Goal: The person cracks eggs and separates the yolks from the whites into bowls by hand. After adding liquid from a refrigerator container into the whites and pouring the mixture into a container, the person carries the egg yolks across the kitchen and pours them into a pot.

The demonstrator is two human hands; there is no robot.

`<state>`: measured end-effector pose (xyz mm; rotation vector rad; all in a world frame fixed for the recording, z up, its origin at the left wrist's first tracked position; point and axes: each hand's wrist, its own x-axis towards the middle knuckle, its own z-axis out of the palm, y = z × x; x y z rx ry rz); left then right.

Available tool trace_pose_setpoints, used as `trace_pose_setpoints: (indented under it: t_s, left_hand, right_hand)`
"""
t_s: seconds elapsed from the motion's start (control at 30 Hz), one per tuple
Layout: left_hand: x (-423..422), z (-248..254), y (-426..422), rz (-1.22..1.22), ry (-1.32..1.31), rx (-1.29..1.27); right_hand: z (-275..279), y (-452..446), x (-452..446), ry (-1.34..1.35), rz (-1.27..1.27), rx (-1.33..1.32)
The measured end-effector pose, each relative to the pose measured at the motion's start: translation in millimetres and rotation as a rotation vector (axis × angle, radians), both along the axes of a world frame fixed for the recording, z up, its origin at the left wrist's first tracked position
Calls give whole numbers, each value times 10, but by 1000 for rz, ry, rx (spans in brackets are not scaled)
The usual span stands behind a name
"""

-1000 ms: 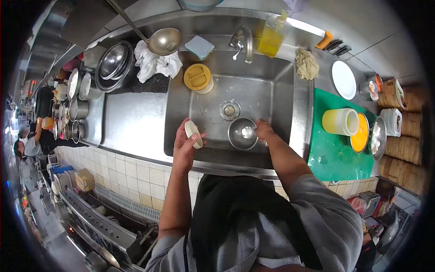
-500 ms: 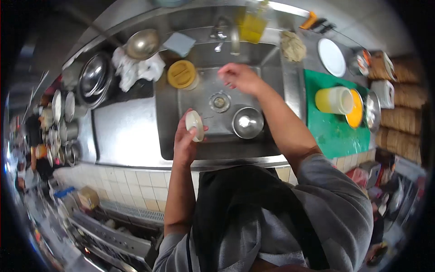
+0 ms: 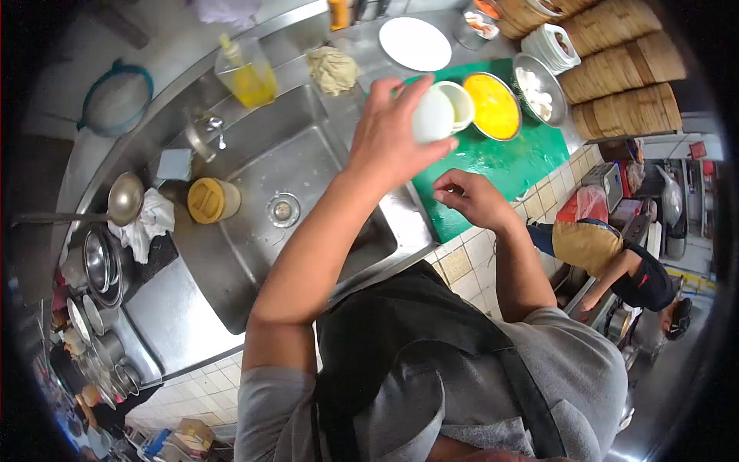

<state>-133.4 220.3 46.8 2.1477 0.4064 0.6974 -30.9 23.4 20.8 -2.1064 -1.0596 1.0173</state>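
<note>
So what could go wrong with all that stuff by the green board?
The left hand has its grip on something white and round, which might slip out and drop. The bowl of yellow liquid is close by with no lid, so a bump could make it spill. And the green board looks wet, so things on it might slide.

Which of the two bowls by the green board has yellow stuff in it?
The yellow-filled bowl is the one nearer the left hand; the farther bowl holds white pieces.
</note>
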Motion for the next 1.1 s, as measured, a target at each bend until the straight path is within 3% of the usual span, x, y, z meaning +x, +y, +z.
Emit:
trace_pose_setpoints:
  t_s: [0.13,0.23,0.4,0.5,0.63,0.67,0.73,0.77,0.8,0.83,0.9,0.97,1.03,1.07,1.1]
  left_hand:
    - [724,-33,-249,-6,281,250]
    - [913,-102,-435,75,461,292]
    - [997,-103,-496,116,609,377]
    - [1072,-63,-535,125,682,419]
    - [1064,-177,-577,205,618,494]
    - [1042,-216,-536,183,490,476]
    - [962,-412,-476,154,364,461]
    - [934,-577,-434,163,115,357]
    - [934,-711,-404,162,-134,248]
    - [918,-788,-421,148,-137,248]
    - [883,-949,-445,129,12,-244]
    - [961,-1144,-384,147,35,-279]
    - [1030,-1225,-348,124,-28,-317]
    - [1015,-1223,-365,126,-24,-329]
    - [1024,-1053,-379,115,-99,-584]
  right_hand:
    - [-8,-441,224,27,-69,-7]
    - [-57,-681,392,73,-86,27]
    - [-109,-936,657,167,-114,-22]
    - [-143,-865,840,92,-14,34]
    - [171,-388,930,-173,-103,346]
    - [235,-229,934,-186,-143,450]
    - [146,103,1043,-449,13,610]
    - [148,256,1083,-455,5,616]
    - [152,394,1123,-492,159,643]
    - [146,493,1158,-526,313,660]
    - [-2,665,1262,-528,379,606]
    - [-88,755,1238,-526,459,547]
    - [-136,737,1022,-677,207,535]
    - [-169,776,835,-672,211,524]
    - [-182,854,624,-824,-45,466]
